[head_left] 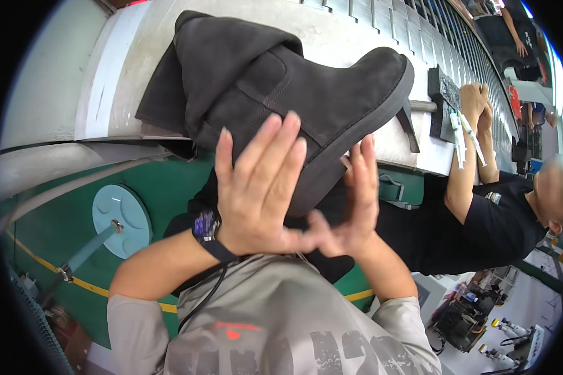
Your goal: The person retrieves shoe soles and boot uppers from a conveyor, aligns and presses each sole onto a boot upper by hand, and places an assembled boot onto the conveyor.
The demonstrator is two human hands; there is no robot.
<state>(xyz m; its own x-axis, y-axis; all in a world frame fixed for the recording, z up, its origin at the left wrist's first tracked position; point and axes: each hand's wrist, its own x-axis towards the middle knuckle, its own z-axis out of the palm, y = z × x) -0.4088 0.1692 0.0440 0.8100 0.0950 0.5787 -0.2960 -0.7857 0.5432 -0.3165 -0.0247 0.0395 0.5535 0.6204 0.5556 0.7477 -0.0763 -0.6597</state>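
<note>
A dark grey suede boot [331, 81] lies on its side over the front edge of the workbench, its tall shaft folded back at the left and its toe pointing right. Spread across the lower side of the boot, near the heel, is my left hand [263, 187], with a dark watch on the wrist. The fingers are stretched out and appear to touch or nearly touch the suede. My right hand [356, 194] stands upright beside the sole, fingers extended and slightly blurred. The two thumbs come close together below the heel. Neither hand is closed around anything.
Right of the toe are a wooden handle [423, 106], a dark block [443, 94] and white syringe-like tubes [460, 137]. A co-worker's hands [474, 100] are beside them. A slatted conveyor [413, 28] runs behind. A light blue round stool [122, 219] stands at the left.
</note>
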